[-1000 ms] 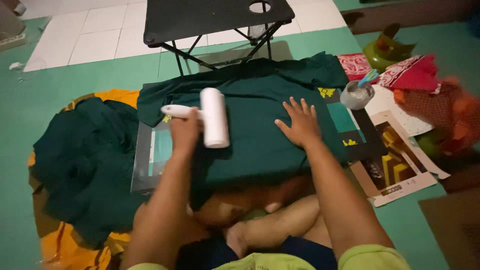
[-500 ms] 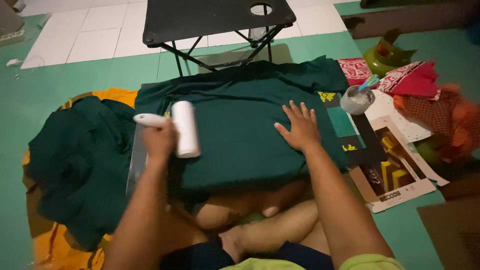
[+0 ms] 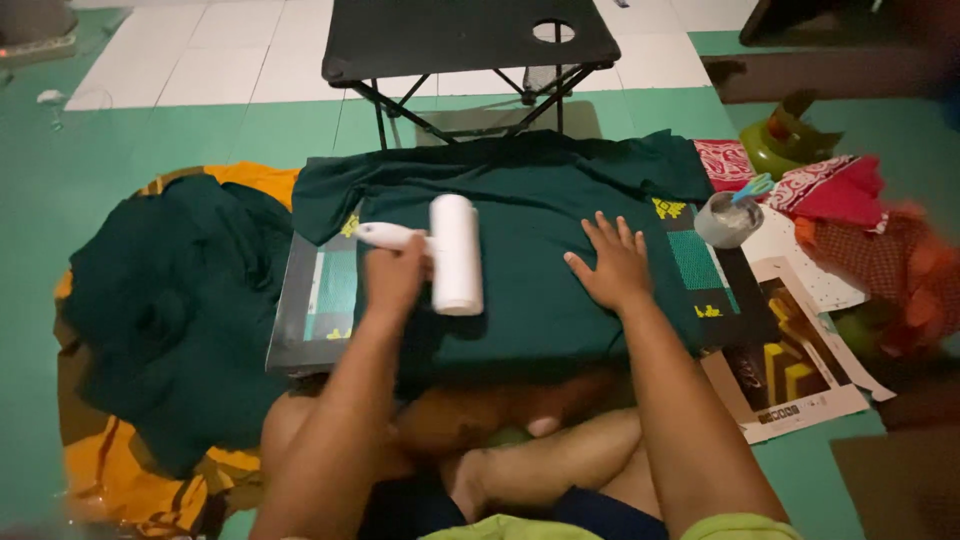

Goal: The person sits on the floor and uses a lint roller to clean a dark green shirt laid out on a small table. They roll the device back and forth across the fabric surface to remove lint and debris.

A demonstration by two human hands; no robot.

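Observation:
A dark green shirt point(image 3: 540, 230) lies spread flat over a board point(image 3: 300, 320) in front of my crossed legs. My left hand point(image 3: 395, 280) grips the handle of a white lint roller point(image 3: 455, 255), whose roll rests on the shirt near its left side. My right hand point(image 3: 612, 265) lies flat on the shirt, fingers spread, pressing the cloth down to the right of the roller. Small yellow prints point(image 3: 668, 208) show at the shirt's right edge.
A heap of dark green cloth point(image 3: 170, 300) lies on yellow fabric point(image 3: 110, 470) at the left. A black folding table point(image 3: 465, 40) stands beyond the shirt. At the right are a tape roll point(image 3: 728, 220), red patterned cloths point(image 3: 830, 190), printed paper sheets point(image 3: 790, 370) and a green object point(image 3: 785, 140).
The left hand has carried the lint roller across the shirt, first to the left and then back toward the middle. The right hand has stayed flat on the cloth.

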